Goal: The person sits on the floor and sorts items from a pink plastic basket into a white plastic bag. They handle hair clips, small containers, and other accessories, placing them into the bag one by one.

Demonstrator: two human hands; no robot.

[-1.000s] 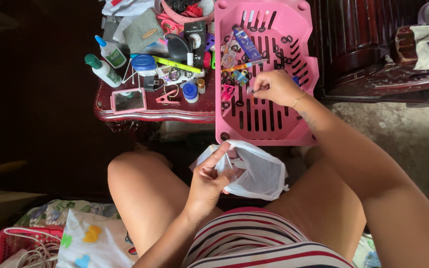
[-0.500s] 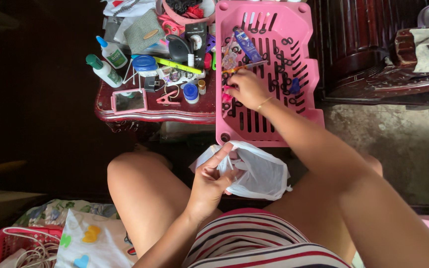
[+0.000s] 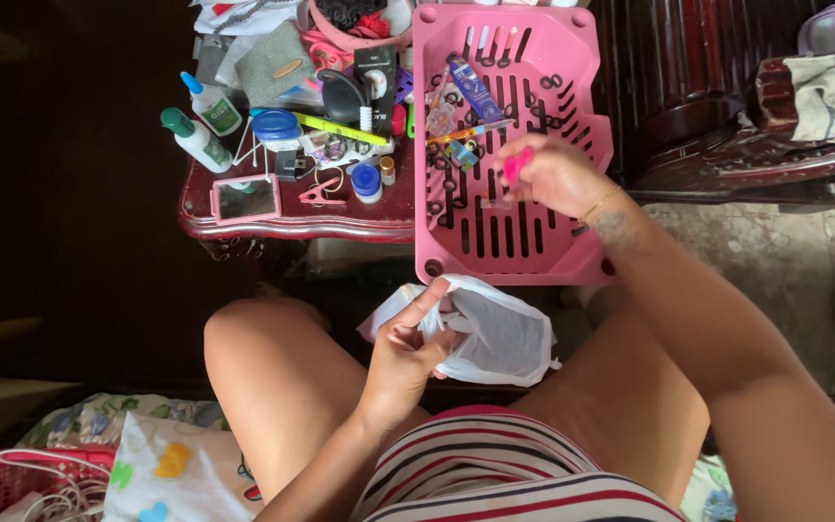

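1. Pink plastic is filling the upper middle of the view: a slotted pink basket (image 3: 533, 246) is resting with its left part on the dark red tabletop (image 3: 292, 217) and its near edge jutting toward the person's knees.
2. The right hand (image 3: 558, 179) is hovering over the middle of the basket, its fingers curling shut around a small pink item (image 3: 515, 164) that is peeking out at the fingertips; what kind of item it is cannot be told.
3. The left hand (image 3: 408, 353) is sitting lower, between the bare knees, pinching the rim of a white plastic bag (image 3: 500, 338) with thumb and fingers closed on the film.
4. The bag is hanging just below the near edge of the basket, its mouth gaping toward the basket, well apart from the right hand.
5. Small black rings, a blue tube (image 3: 474, 87) and a striped pencil (image 3: 471, 130) are lying loose on the basket floor, just left of and beyond the right hand.
6. Left of the basket, the tabletop is carrying two glue bottles (image 3: 195, 140), a blue-lidded jar (image 3: 277, 126) and a small pink-framed mirror (image 3: 246, 198).
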